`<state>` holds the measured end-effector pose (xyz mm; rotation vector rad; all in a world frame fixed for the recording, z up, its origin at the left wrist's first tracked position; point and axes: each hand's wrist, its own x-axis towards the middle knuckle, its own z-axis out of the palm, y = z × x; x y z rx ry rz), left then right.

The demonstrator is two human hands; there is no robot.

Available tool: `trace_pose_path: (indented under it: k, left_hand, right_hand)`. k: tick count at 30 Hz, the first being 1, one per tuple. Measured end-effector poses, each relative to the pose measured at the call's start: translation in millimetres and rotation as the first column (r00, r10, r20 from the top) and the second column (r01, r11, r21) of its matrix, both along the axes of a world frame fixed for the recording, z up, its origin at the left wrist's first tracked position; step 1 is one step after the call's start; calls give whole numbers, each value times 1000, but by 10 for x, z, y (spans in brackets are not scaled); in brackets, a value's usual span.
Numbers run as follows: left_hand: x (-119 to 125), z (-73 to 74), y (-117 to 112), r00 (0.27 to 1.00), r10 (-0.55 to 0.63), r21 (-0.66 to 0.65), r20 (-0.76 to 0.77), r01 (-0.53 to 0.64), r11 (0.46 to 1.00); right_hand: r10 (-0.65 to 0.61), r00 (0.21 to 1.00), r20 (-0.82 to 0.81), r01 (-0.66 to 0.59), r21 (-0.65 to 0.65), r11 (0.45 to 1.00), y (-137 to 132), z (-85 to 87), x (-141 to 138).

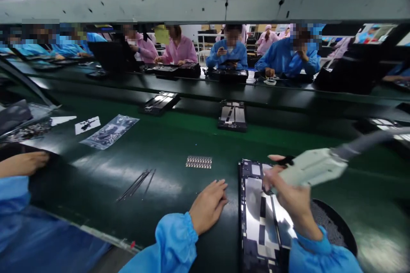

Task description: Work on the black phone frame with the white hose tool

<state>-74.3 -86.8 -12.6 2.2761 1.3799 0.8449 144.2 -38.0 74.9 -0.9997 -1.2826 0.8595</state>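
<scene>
My right hand [293, 202] is wrapped round a pale corded tool [315, 167] that looks like an electric screwdriver; its thick grey cable runs off to the right. Its tip is hidden by my fingers, over an opened tablet-like device [254, 209] with silvery panels and black strips inside. My left hand [208, 207] rests on the dark green work surface, left of the device, fingers stretched out and holding nothing. Just beyond that hand lies a small sheet of little parts in rows [198, 162]. Partly behind my right wrist is a round black dish [347, 226] of tiny dark pieces.
Thin dark strips [136, 185] and a clear bag of parts [110, 131] lie to the left. A co-worker's hand [25, 164] is at the left edge. Two more opened devices [232, 115] [160, 102] lie farther back. Co-workers sit opposite, beneath an overhead beam [179, 4].
</scene>
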Motion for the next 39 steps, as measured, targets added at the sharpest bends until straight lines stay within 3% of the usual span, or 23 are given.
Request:
trace_pose_path:
  k: [4, 8, 13, 20, 23, 27, 39]
  left_hand:
    - [-318, 15, -43, 991, 129, 171, 34, -133, 976]
    - [-462, 159, -54, 963, 217, 287, 159, -255, 923]
    - [-230, 280, 12, 963, 195, 223, 185, -235, 946]
    - [121, 97, 188, 969, 99, 36, 225, -109, 993]
    - [141, 6, 230, 950, 133, -31, 283, -130, 991]
    - [129, -49, 248, 923, 163, -17, 349, -168, 986]
    - [125, -35, 243, 908, 185, -18, 377, -192, 981]
  right_hand:
    - [56, 998, 18, -55, -39, 998, 182, -116, -225]
    - [40, 998, 39, -38, -36, 999, 228, -165, -235]
    - [51, 997, 64, -49, -42, 998, 216, -167, -195]
    - [64, 998, 9, -64, -13, 998, 235, -156, -309]
    - [106, 994, 7, -106, -23, 994, 276, -193, -413]
    - [108, 994, -6, -108, -58, 992, 310, -248, -467]
    - [107, 992, 69, -103, -55, 993, 264, -211, -492]
